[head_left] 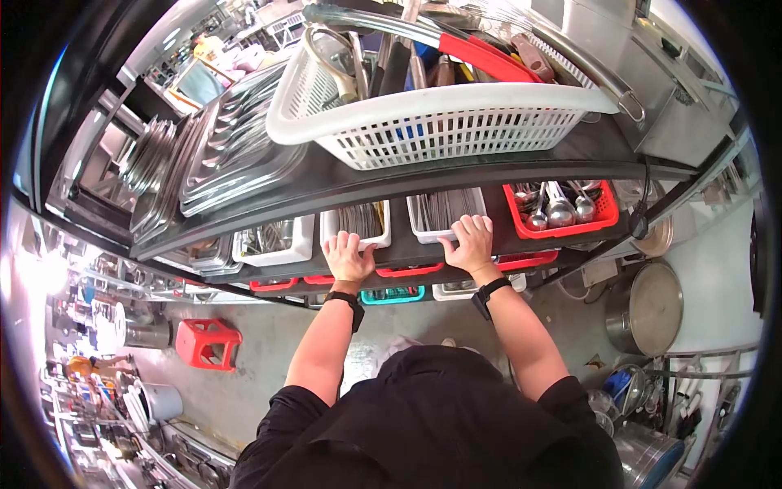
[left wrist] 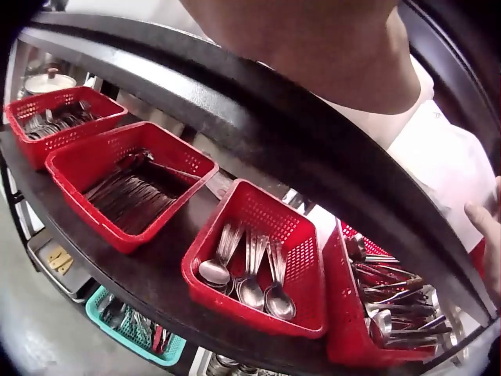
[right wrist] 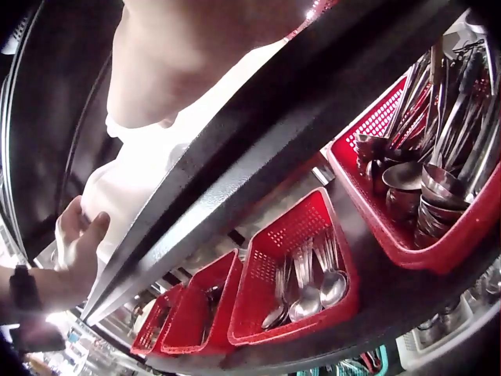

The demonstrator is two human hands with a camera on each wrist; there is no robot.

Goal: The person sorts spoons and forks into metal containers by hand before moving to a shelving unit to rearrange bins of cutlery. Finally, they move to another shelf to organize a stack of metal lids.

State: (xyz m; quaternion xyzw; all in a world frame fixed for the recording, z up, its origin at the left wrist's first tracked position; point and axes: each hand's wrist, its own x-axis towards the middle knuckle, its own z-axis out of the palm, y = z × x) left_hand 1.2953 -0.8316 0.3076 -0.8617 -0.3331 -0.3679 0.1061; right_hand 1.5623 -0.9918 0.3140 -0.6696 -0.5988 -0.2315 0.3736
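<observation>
Side by side on the middle shelf stand two white baskets of slim metal utensils packed upright. My left hand (head_left: 349, 257) grips the front rim of the left white basket (head_left: 381, 241), its fingers over the edge and thumb toward the front. At the right white basket (head_left: 423, 236), my right hand (head_left: 474, 244) holds the front right corner, thumb along the front wall. In the right wrist view the left hand (right wrist: 78, 247) lies against white plastic, with the thumb bent. The left wrist view catches only part of the right hand (left wrist: 489, 235) at its edge.
A red basket of ladles (head_left: 562, 210) and a white utensil basket (head_left: 277, 244) flank them. Above sits a large white basket (head_left: 456, 122) beside metal trays (head_left: 236, 163). On the shelf below stand red baskets, one with spoons (left wrist: 250, 291). A red stool (head_left: 208, 344) stands behind left.
</observation>
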